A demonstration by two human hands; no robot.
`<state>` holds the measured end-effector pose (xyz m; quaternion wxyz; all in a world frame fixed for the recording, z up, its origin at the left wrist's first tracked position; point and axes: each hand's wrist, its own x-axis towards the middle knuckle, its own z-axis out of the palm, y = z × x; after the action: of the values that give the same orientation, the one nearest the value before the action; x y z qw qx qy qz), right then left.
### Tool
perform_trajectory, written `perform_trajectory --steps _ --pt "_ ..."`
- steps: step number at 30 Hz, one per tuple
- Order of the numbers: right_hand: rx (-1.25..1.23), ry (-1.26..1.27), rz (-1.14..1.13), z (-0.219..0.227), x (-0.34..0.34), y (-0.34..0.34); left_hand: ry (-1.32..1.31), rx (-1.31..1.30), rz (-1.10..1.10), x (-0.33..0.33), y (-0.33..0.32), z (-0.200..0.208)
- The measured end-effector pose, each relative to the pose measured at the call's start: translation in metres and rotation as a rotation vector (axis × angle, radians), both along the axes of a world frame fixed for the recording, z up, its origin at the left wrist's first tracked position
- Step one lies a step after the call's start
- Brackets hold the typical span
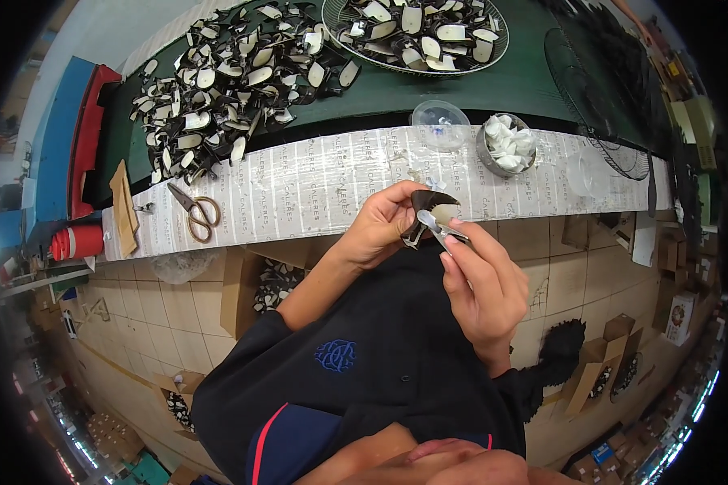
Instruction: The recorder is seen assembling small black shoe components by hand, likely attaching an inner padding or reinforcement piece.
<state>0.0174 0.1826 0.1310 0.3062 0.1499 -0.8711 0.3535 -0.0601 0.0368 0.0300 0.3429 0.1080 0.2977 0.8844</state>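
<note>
Piece [429, 199], black and pale, pinched in left grip [380, 226]; small metal tool [450, 233] held in right grip [490, 284], tip overlapping piece, contact unclear. Best: firm left pinch, light right fingers, left thumb clear of tip. Scissors [188, 204] left of left grip.

Beige tiled floor [178, 319], green work surface [364, 99], pale covering [299, 184] along near edge, bright strip lights [707, 396]

Dark piece [430, 197] and metal tool [446, 232] in 2 hands [378, 233], scissors [192, 212] nearby
</note>
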Motion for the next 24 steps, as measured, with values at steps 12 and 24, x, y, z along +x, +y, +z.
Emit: perform_trajectory --steps 12,24 --pt "-0.112 -0.079 -0.001 0.001 0.002 -0.005 0.002 0.001 0.005 -0.002 0.004 -0.007" --pt "-0.446 -0.014 -0.176 -0.008 0.011 0.009 -0.168 0.062 0.002 0.002 0.003 0.008"
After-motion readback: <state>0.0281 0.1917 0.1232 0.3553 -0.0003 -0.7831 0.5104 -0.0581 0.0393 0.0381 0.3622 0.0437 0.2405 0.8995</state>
